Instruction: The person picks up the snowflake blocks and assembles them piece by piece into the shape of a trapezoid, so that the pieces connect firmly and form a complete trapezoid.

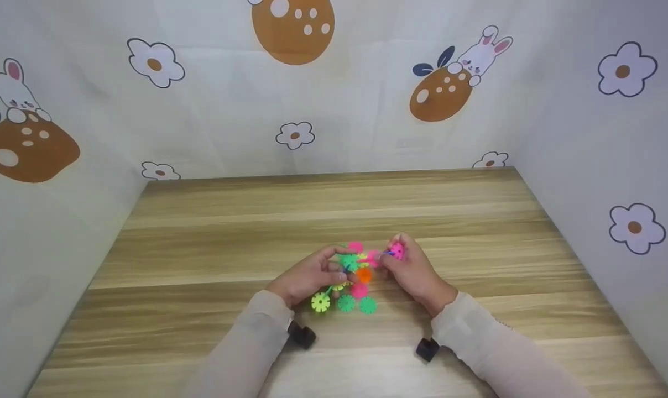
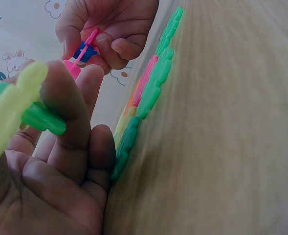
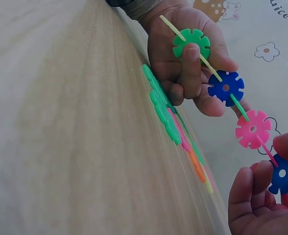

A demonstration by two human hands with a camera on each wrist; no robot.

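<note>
A chain of notched plastic snowflake discs runs between the two hands. My left hand holds it with bent fingers, near a green disc and a blue disc. From there the chain passes through a pink disc to a second blue disc, which my right hand pinches. A bright pink disc joins this blue one at the right hand's end. A yellow disc hangs at the chain's other end, by the left wrist. Fingers hide some joints.
Loose discs lie flat on the wooden table below the hands: green discs, a pink disc and an orange disc among them. A printed cloth surrounds the table's back and sides. Black wrist cameras hang under the sleeves.
</note>
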